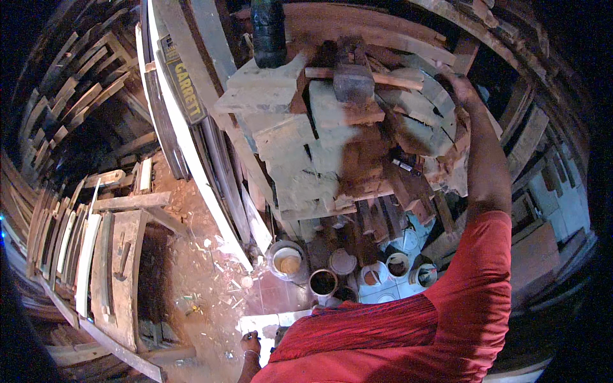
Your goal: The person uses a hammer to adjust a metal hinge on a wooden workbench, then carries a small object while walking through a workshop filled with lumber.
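Observation:
My right arm reaches far out over a cluttered stack of wood. My right hand (454, 84) is at the stack's far right, by pale curved wood pieces (424, 118); its fingers are dark and blurred. Low in the view, my left hand (251, 345) hangs beside my body with its fingers curled, and what they hold, if anything, is too small to make out. On the stack lies a heavy dusty block (354, 83) across a wooden stick (402, 80). A black bottle (268, 35) stands on a wooden block (262, 89). Nearer lies a small dark labelled object (406, 167).
Tubs and cans, among them a pale bucket (287, 260) and a dark-filled can (323, 282), stand on the floor by my body. Long boards (191, 140) lean at left, bearing a dark yellow-lettered plate (182, 80). A wooden bench (121, 274) stands beyond shaving-strewn ground (198, 274).

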`<state>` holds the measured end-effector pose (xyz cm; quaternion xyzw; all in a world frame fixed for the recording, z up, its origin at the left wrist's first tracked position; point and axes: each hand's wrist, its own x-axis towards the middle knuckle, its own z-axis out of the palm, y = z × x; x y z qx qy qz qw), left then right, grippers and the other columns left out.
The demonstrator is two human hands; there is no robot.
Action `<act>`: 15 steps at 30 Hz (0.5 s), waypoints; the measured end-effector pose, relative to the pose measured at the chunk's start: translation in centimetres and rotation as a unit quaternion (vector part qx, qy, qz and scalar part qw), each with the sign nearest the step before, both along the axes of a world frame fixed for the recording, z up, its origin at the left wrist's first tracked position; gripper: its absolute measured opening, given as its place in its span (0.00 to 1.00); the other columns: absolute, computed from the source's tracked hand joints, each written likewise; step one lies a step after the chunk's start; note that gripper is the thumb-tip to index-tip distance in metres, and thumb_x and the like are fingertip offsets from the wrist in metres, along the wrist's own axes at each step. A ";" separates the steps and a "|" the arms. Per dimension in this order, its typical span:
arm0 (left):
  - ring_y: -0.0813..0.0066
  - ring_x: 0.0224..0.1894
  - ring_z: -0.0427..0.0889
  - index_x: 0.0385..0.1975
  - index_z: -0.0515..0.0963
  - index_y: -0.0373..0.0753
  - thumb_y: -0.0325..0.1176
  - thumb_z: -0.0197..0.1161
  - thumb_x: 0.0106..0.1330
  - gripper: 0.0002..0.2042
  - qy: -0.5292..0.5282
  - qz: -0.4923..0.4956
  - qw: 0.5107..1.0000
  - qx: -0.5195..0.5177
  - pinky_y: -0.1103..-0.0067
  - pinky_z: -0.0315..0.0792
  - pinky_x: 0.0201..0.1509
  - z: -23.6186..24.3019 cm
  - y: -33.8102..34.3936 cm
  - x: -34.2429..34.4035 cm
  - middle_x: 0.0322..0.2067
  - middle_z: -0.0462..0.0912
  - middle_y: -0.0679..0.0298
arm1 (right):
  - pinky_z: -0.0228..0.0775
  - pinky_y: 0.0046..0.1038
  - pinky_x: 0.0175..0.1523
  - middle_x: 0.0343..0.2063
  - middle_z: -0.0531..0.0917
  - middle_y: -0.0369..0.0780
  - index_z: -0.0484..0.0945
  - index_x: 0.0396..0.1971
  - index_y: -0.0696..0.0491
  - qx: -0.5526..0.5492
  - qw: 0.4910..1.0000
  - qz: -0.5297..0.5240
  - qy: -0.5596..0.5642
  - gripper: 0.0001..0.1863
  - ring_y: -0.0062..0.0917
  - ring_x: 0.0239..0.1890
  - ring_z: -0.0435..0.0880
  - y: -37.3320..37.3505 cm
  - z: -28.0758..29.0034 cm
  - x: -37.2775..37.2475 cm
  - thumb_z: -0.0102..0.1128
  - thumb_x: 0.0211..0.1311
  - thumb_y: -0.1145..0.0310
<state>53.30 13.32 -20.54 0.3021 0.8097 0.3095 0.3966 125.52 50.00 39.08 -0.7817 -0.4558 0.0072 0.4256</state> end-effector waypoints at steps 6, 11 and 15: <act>0.60 0.30 0.83 0.41 0.82 0.35 0.41 0.52 0.64 0.17 -0.076 0.094 0.993 -0.007 0.68 0.75 0.41 -7.0 -2.7 -5.2 0.32 0.85 0.53 | 0.65 0.29 0.59 0.48 0.84 0.40 0.81 0.51 0.57 0.251 0.951 0.029 0.177 0.40 0.28 0.50 0.78 -0.8 0.1 3.1 0.44 0.65 0.33; 0.54 0.44 0.81 0.53 0.77 0.39 0.31 0.63 0.56 0.22 0.193 -0.134 0.971 0.036 0.65 0.74 0.51 -4.5 -3.7 -5.6 0.43 0.82 0.50 | 0.66 0.32 0.59 0.49 0.81 0.42 0.75 0.55 0.60 0.475 0.857 0.131 0.150 0.31 0.32 0.49 0.79 -8.4 -2.4 -7.8 0.39 0.73 0.46; 0.59 0.49 0.81 0.52 0.77 0.37 0.30 0.65 0.57 0.20 0.096 -0.104 0.984 0.104 0.69 0.74 0.53 3.8 0.4 -3.0 0.48 0.82 0.54 | 0.72 0.33 0.51 0.42 0.80 0.46 0.76 0.44 0.63 0.271 0.935 0.229 0.019 0.21 0.34 0.44 0.79 -16.3 -13.1 -20.9 0.47 0.70 0.57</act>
